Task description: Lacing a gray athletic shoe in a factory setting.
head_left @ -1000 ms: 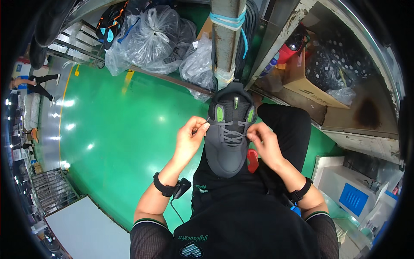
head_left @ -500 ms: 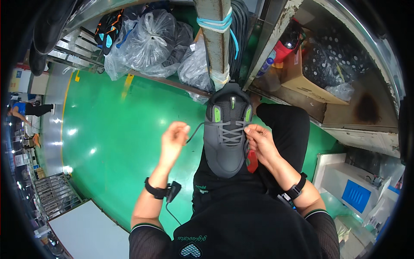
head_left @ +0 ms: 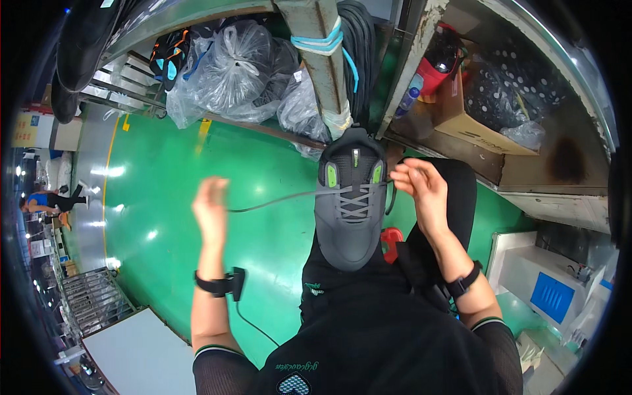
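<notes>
A dark grey sneaker [head_left: 349,230] with green accents rests over my thighs, toe toward me, its grey laces crossed over the tongue. Out to the left, my left hand [head_left: 212,201], smeared by motion, is closed on one end of the shoelace [head_left: 280,198], which stretches from the shoe's upper eyelets. Just right of the shoe's collar, my right hand [head_left: 422,191] has its thumb and fingertips together at the other lace end [head_left: 391,201]. That end dangles below the fingertips. A red object [head_left: 392,245] shows beside the shoe, partly hidden.
A metal post [head_left: 322,59] wrapped with blue cord stands beyond the shoe. Clear plastic bags [head_left: 234,69] fill a rack at the far left. To the right, a metal shelf holds a cardboard box [head_left: 477,125]. A white machine [head_left: 543,283] stands lower right; a person [head_left: 49,203] is far left.
My left hand has moved left, drawing the lace out in a longer line. My right hand has risen away from the eyelets, and a loose lace end now shows beneath it.
</notes>
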### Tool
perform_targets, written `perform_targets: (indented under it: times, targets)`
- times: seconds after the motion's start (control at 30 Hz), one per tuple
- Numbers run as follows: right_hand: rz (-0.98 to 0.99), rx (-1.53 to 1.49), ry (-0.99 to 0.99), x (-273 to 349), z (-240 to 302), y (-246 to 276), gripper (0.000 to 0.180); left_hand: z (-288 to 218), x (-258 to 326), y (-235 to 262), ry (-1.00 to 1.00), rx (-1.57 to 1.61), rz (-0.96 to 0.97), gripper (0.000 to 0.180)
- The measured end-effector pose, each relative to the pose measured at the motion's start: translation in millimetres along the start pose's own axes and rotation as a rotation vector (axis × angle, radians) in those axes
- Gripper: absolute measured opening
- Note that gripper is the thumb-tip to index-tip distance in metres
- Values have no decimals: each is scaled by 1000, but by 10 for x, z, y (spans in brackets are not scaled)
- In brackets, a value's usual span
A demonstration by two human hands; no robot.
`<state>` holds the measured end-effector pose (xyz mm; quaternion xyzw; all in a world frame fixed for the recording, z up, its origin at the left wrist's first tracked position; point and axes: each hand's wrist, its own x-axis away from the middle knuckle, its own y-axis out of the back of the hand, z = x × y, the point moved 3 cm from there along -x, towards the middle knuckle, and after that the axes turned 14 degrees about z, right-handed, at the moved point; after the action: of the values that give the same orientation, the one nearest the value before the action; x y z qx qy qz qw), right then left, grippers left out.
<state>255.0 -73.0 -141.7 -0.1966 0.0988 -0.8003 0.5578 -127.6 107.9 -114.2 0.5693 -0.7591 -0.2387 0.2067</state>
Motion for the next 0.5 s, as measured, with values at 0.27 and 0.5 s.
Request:
perform_targets:
  times: [0.27,0.5]
  targets:
    - [173,217,-210,107,-301,-184,10,-1079,250,-1397,-310,-284,357,6]
    - [122,710,-123,2,-86,-68,10,-1159,218,-1434,-425,-352,350,7]
